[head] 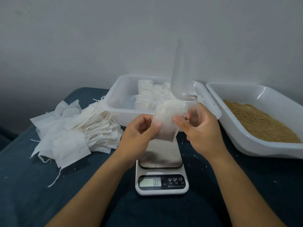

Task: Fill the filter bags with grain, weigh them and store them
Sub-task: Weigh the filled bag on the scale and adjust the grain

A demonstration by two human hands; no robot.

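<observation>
Holding a filter bag [165, 122] up over the scale [161, 174], both hands are on it: left hand [139, 136] pinches its left edge with fingers curled around it, right hand [201, 130] pinches the right edge while also gripping a clear plastic scoop [182, 76] that stands upright, mouth up. The bag has some dark grain at the bottom. The scale display reads 0.0. At 12 o'clock from the scale sits a clear tub [114, 102] with filled bags, at 9 to 10 o'clock a heap of empty bags [73, 128] on the dark desk [24, 185], and at 2 o'clock a white tray [255, 145] of grain [259, 122].
</observation>
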